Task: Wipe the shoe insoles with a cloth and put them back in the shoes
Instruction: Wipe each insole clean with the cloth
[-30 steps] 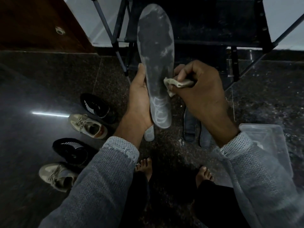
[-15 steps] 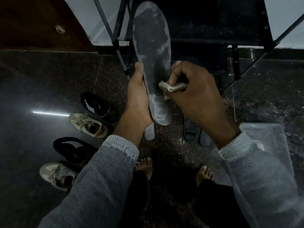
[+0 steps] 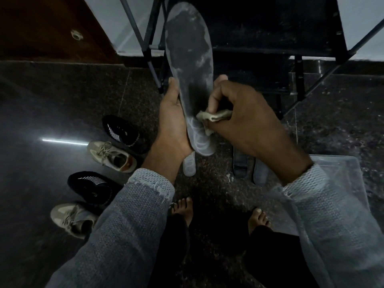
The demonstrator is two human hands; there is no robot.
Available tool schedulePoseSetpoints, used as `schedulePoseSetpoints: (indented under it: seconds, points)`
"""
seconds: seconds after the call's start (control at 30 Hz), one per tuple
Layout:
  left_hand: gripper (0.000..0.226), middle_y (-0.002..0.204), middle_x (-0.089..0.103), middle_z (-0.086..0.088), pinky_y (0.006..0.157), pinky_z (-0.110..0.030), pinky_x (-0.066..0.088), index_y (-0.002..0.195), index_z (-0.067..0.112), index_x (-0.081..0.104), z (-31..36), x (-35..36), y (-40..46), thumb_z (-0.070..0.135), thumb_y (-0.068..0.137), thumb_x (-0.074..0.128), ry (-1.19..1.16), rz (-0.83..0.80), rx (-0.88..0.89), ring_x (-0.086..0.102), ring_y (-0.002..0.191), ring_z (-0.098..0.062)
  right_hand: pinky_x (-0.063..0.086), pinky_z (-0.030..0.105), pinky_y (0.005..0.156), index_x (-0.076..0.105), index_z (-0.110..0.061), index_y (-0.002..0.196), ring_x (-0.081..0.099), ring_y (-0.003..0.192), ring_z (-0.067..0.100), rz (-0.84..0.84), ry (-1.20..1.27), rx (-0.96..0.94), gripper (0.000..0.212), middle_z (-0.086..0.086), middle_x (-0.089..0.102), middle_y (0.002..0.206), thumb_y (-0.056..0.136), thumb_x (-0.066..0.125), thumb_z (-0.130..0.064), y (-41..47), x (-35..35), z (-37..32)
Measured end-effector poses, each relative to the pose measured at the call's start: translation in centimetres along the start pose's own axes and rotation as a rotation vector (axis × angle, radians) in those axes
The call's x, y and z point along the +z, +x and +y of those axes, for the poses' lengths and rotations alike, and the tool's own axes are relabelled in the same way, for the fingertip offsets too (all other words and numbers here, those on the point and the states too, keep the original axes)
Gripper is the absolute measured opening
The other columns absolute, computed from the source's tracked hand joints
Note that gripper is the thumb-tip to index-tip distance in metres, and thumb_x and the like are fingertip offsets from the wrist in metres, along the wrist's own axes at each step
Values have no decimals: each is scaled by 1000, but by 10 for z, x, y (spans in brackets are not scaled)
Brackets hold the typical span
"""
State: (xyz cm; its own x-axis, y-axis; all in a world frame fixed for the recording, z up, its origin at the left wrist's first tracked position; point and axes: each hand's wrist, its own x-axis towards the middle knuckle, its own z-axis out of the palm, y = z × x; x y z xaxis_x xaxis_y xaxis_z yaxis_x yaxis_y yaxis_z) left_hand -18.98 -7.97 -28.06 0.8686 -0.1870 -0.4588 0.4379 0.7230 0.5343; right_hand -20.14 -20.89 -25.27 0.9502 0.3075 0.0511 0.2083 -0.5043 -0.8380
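Note:
A long grey insole (image 3: 190, 59) with pale smudges stands upright in front of me. My left hand (image 3: 173, 125) holds it along its left edge and heel. My right hand (image 3: 241, 115) grips a small beige cloth (image 3: 212, 118) and presses it against the insole's lower part. On the floor to the left stand two black slip-on shoes (image 3: 122, 132) (image 3: 93, 187) and two beige lace-up sneakers (image 3: 112, 156) (image 3: 70, 219). More insoles lie on the floor under my hands: a pale one (image 3: 189, 165) and two darker ones (image 3: 242, 165) (image 3: 260, 173).
A black metal rack (image 3: 270, 38) with thin legs stands straight ahead against a white wall. A clear plastic container (image 3: 342, 177) sits on the floor at the right. My bare feet (image 3: 182, 208) (image 3: 258, 221) stand on the dark speckled floor. A brown door (image 3: 41, 28) is at the upper left.
My right hand has slid the cloth down the insole, from its middle to near the heel. The left hand keeps the same hold.

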Motion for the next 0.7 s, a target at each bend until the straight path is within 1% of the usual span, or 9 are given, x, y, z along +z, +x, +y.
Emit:
schedulePoseSetpoints:
  seconds: [0.07,0.17,0.3,0.37,0.43,0.47,0.53,0.63,0.7]
  points:
    - [72,131,58,-17,107,-40,42,142,4,44,-1,-5,1,58,97,28,-53,-36,-32,55,122,-27,50,21,65,58,-13,81,59,72,6,-126,-12,-17,16,-4,62,78,78,73,-8,0,-6,-1]
    - [72,137,54,-12,102,-39,46,143,7,41,-1,-7,3,59,96,25,-54,-86,-56,54,122,-23,51,24,65,56,-11,80,61,71,8,12,17,-9,17,-3,63,76,80,73,-8,-2,2,0]
    - [82,97,74,-10,84,-28,56,92,8,78,-1,-8,7,57,101,12,-22,-49,-32,71,90,-19,49,22,62,56,-11,80,60,69,7,224,23,28,16,-4,62,75,83,71,-9,-2,15,2]
    - [86,113,69,-22,105,-30,42,108,-4,71,-1,-12,5,56,101,10,-3,-79,8,66,107,-28,48,17,61,56,-11,81,59,69,6,188,12,6,16,-5,62,76,82,71,-10,-1,11,3]
    - [80,139,48,-30,121,-33,13,143,-7,37,-3,-15,-3,57,101,14,45,-68,20,42,135,-36,48,16,61,56,-11,81,59,70,6,45,9,-26,16,-5,61,75,81,72,-10,0,3,2]
    - [77,141,47,-26,122,-35,14,149,-1,29,-3,-16,2,58,101,18,100,-104,18,40,137,-35,49,17,63,57,-11,81,60,70,6,-35,-4,-34,16,-5,62,76,80,73,-9,0,-1,2]
    - [74,134,55,-16,112,-38,38,145,6,37,-3,-19,11,61,99,23,-23,-85,-115,51,126,-29,49,19,64,57,-11,82,60,72,7,-97,-27,-35,16,-5,62,77,79,73,-10,0,-3,1]
    - [77,126,61,-11,88,-33,56,130,6,57,-1,-10,7,64,97,19,-58,-107,-92,62,108,-24,46,14,60,56,-10,81,59,69,7,79,8,-13,16,-3,62,75,81,72,-8,-3,7,2]
    - [83,109,70,-13,89,-32,55,101,4,75,-1,-10,6,63,98,17,-57,-93,-76,70,95,-22,46,15,60,56,-9,81,58,70,7,185,15,18,15,-3,62,75,83,71,-8,-5,16,1]
